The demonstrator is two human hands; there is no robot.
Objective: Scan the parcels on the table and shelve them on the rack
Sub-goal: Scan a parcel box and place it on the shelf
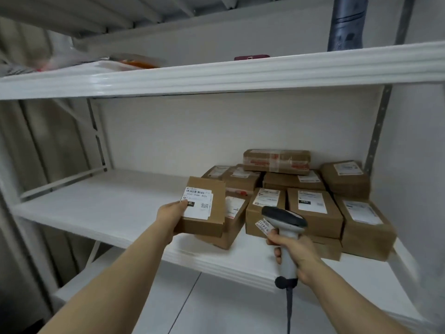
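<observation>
1. Left grip [172,214] (bare hand) is curled round the left edge of a small brown parcel [204,214]. Thumb is on top, pressing the corner of its white label [198,203], and the other fingers are underneath. Barcode side faces up.
2. That parcel is over the front part of the middle shelf [96,203] of the white rack [375,141], right at the left end of the parcel pile [313,210]. It overlaps another box [231,220] lying tilted under it. Touching or not, can't tell tbh.
3. Right grip [295,249] is wrapped tight round the handle of a grey scanner [285,219], w/ the dark head sticking up above the fist. The thumb also pins a small white tag w/ red print [265,227] against the handle. A black cable [289,309] hangs down from the butt end.
4. The pile is a bunch of brown boxes, most w/ white labels up, packed at the right end of the shelf and stacked two deep in places. One long taped box [277,161] sits on top at the back.
5. Upper shelf [216,73] has blurry plastic bags [134,62] on the left, a flat maroon thing [251,57] approx in the middle, and a tall blue-grey item [346,22] standing upright on the right.
6. There's a white surface [216,309] below the shelf, under both forearms. Lower shelf or table, can't tell.
</observation>
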